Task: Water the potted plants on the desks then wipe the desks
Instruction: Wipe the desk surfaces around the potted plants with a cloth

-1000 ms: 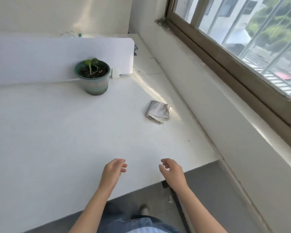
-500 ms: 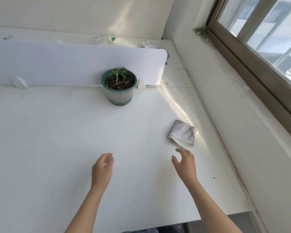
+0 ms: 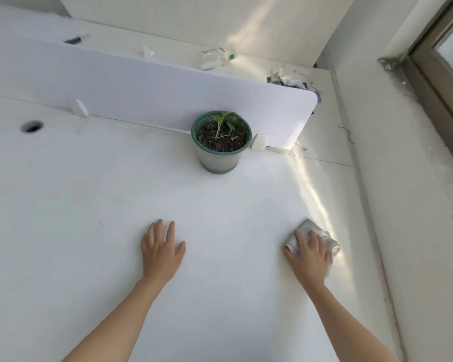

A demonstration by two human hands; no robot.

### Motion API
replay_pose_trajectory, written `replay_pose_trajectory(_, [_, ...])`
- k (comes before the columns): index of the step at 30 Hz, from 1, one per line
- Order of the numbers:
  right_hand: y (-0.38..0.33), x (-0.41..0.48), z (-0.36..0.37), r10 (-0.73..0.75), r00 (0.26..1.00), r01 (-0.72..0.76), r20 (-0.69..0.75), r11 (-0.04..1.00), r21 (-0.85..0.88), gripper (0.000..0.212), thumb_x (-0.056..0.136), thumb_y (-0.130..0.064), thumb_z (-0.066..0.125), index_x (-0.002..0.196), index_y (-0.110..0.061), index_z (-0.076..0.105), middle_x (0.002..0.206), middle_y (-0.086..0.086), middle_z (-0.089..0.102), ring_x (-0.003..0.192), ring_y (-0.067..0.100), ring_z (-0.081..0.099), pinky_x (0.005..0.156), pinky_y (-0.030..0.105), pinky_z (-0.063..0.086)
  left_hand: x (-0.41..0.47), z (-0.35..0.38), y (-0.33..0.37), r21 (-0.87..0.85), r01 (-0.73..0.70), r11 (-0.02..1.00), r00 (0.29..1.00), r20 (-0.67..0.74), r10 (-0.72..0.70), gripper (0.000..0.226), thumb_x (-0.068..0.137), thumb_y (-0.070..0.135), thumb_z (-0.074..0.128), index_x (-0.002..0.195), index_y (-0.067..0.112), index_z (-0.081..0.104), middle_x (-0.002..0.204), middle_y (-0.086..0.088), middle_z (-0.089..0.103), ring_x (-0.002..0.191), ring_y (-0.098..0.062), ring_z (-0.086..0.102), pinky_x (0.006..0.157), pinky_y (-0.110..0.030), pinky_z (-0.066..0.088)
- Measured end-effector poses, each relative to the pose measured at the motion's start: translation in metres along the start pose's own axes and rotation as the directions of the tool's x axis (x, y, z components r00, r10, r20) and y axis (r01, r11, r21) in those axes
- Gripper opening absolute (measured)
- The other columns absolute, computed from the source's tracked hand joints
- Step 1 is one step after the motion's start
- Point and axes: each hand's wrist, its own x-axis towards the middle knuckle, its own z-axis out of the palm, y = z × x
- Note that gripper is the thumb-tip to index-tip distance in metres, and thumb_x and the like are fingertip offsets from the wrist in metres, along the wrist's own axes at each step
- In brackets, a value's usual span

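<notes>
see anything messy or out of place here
Behind the divider, the far desk is littered: a plastic bottle lies on its side, crumpled paper to its left, a crumpled white wad to its right. The pot stands upright.

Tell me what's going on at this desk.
A person is at a white desk. Their right hand lies flat on a grey cloth near the desk's right side, seemingly set to wipe. The left hand rests flat on the desk. A potted plant stands by the divider at the back.
</notes>
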Motion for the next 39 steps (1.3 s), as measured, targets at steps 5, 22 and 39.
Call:
replay_pose_trajectory(5, [-0.007,0.027,0.0,0.085,0.95,-0.012,-0.302,0.972,0.235,0.03,0.081,-0.018,0.048,0.101,-0.004,0.065,0.096,0.022,0.065,0.099,0.043,0.055,0.082,0.046,0.041,0.005,0.008,-0.001,0.071,0.027,0.997,0.998,-0.066,-0.022,0.053,0.077,0.038,0.037,0.109,0.005,0.063,0.119,-0.023,0.061,0.115,-0.031,0.038,0.091,-0.045,0.037])
replay_pose_trajectory(22, [-0.143,0.176,0.016,-0.479,0.873,0.483,0.089,0.876,-0.025,0.067,0.087,-0.053,0.045,0.143,-0.023,0.025,0.154,0.014,0.015,0.143,0.032,0.007,0.114,0.045,0.005,0.01,0.023,-0.004,0.089,0.038,0.995,0.955,-0.298,-0.01,0.05,0.075,0.038,0.037,0.117,0.012,0.047,0.123,-0.022,0.06,0.117,-0.03,0.038,0.091,-0.042,0.027])
replay_pose_trajectory(39, [-0.158,0.117,0.051,-0.559,0.805,0.587,0.201,0.799,-0.128,0.078,0.086,-0.063,0.01,0.146,-0.013,0.013,0.156,0.013,0.011,0.144,0.03,0.008,0.116,0.04,0.001,0.012,0.026,-0.005,0.089,0.031,0.996,0.949,-0.316,-0.001,0.051,0.074,0.038,0.038,0.118,0.013,0.045,0.122,-0.022,0.061,0.117,-0.031,0.038,0.091,-0.043,0.027])
